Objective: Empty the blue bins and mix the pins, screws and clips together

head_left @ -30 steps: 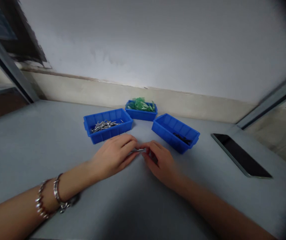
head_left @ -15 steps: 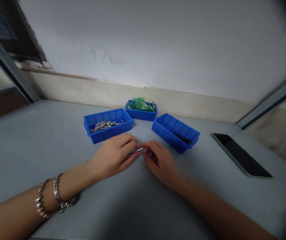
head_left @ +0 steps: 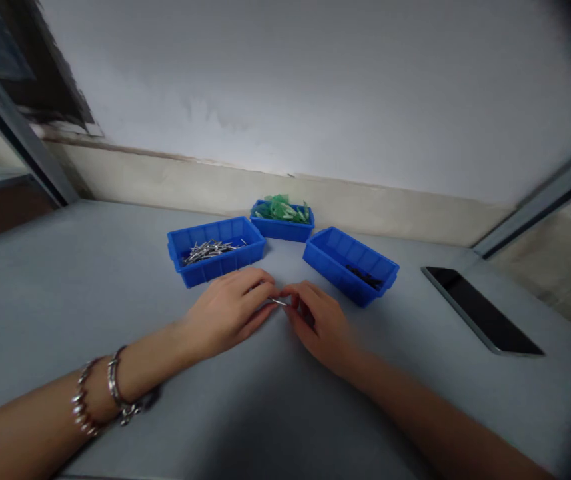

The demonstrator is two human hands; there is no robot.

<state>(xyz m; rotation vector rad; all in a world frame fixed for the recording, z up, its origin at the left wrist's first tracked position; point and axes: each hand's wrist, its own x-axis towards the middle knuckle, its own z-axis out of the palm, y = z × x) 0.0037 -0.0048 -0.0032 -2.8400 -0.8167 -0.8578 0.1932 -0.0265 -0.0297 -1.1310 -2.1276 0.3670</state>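
A thin silver metal rod (head_left: 279, 302) spans the small gap between my two hands above the table. My left hand (head_left: 235, 308) pinches it between thumb and fingers, which hide most of its length. At its other end the closed fingertips of my right hand (head_left: 318, 323) pinch the tip. What else those fingertips may hold is too small to make out. Just beyond my left hand stands a blue bin (head_left: 222, 268) with many similar silver metal pieces (head_left: 210, 250). Beyond my right hand is another blue bin (head_left: 338, 270) with small black pieces (head_left: 365, 277).
A third blue bin (head_left: 282, 231), filled with green and clear plastic pieces (head_left: 282, 209), stands at the back by the wall (head_left: 315, 100). To the right a dark-screened tablet or phone (head_left: 482, 310) lies on the grey table (head_left: 115, 280). Metal posts rise at both sides.
The silver rod has tilted: its right end points slightly downward now, where it pointed upward before. Both hands stay in nearly the same place.
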